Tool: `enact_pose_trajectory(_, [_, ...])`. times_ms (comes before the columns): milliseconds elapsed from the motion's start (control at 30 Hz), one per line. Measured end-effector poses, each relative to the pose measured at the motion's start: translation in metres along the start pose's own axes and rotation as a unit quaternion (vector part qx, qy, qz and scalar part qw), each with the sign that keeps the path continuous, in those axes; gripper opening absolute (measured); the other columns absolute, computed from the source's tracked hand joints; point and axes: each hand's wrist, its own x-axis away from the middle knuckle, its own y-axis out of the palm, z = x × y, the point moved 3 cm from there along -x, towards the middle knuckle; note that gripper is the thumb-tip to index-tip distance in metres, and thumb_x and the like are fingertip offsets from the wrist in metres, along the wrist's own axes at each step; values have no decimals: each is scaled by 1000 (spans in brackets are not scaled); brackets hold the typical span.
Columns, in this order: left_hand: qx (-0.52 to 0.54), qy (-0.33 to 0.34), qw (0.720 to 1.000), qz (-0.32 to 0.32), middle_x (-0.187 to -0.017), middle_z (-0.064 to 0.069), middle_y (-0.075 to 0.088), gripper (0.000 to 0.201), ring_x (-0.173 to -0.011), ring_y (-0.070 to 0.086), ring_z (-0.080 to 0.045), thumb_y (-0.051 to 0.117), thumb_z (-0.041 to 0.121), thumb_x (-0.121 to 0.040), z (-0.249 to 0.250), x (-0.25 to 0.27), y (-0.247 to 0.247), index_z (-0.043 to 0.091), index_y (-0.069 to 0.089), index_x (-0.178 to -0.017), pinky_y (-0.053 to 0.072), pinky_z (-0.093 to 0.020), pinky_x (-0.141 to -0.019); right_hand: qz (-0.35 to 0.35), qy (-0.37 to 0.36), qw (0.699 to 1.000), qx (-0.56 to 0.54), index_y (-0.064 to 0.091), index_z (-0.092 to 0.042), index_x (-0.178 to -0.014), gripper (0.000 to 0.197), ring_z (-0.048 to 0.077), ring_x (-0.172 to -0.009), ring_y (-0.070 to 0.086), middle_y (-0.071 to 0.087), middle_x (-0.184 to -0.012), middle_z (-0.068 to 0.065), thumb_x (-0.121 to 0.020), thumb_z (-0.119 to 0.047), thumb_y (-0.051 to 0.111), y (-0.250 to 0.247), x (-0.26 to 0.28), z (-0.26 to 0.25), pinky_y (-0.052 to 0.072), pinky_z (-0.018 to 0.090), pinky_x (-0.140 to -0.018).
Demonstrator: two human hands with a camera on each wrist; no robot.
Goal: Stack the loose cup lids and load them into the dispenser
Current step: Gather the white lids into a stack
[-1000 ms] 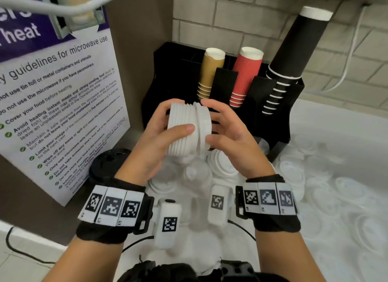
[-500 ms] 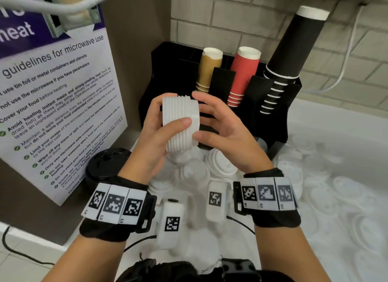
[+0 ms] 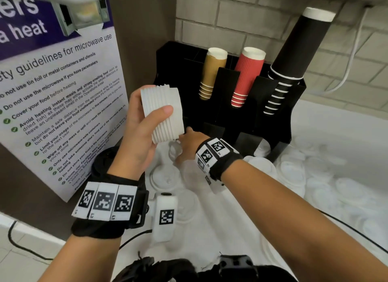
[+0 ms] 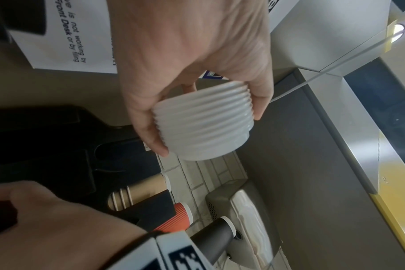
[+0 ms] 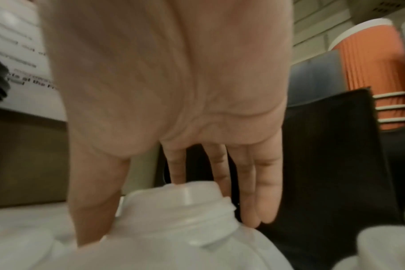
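My left hand (image 3: 153,107) grips a stack of several nested white cup lids (image 3: 168,122), held on its side in the air in front of the black dispenser (image 3: 174,57); the thumb lies across the front of the stack (image 4: 204,138). My right hand (image 5: 171,226) reaches down below that stack. Its fingers (image 5: 247,191) are straight behind a small pile of loose white lids (image 5: 187,199) on the counter, and the thumb stands on the near side. In the head view the held stack hides the right fingertips.
Brown cups (image 3: 212,71), red cups (image 3: 247,76) and tall black cups (image 3: 294,57) stand in the dispenser's right slots. Many loose white lids (image 3: 294,172) lie on the white counter at the right. A black lid pile (image 3: 105,158) sits by the poster (image 3: 58,92).
My right hand has let go of the held stack and dropped down to the loose lids on the counter. The left hand now holds the stack alone, shifted a little left.
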Motion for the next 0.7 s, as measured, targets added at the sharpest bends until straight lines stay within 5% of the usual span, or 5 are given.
enact_pose_trajectory(133, [-2, -1, 1000, 3, -113, 6, 59, 64, -102, 62, -8, 72, 33, -63, 0, 2, -4, 22, 47, -120, 52, -28, -78, -30, 5, 999, 27, 32, -19, -145, 84, 34, -119, 49, 30, -137, 13, -78, -49, 71, -4, -4, -4, 49, 37, -85])
enact_pose_trajectory(267, [2, 11, 1000, 8, -111, 3, 59, 69, -102, 62, -11, 72, 33, -63, 3, 0, -6, 17, 44, -125, 53, -30, -79, 54, -72, 990, -111, 31, -24, -147, 84, 30, -122, 48, 41, -136, 9, -77, -46, 74, -20, 4, -13, 48, 43, -98])
enact_pose_trajectory(367, [1, 16, 1000, 9, -113, -1, 58, 72, -102, 62, -13, 71, 33, -64, 4, -1, -6, 13, 43, -127, 53, -29, -78, 90, -100, 986, -102, 37, -23, -145, 80, 26, -120, 50, 50, -132, 9, -79, -52, 70, -31, 8, -15, 45, 40, -101])
enact_pose_trajectory(533, [7, 8, 1000, 7, -109, 6, 62, 64, -96, 66, -6, 73, 32, -63, 0, -1, -7, 21, 47, -121, 54, -24, -73, -43, 0, 998, 54, 61, -5, -119, 51, 19, -90, 56, 57, -90, 2, -85, -43, 68, -22, 6, 2, 47, 30, -72])
enact_pose_trajectory(700, [12, 6, 1000, 1, -107, 10, 64, 60, -95, 66, -5, 73, 32, -64, -3, -2, -9, 25, 49, -118, 54, -24, -70, -26, 21, 997, 65, 57, -9, -126, 59, 25, -106, 61, 61, -120, 7, -87, -53, 59, 1, -1, 7, 48, 30, -74])
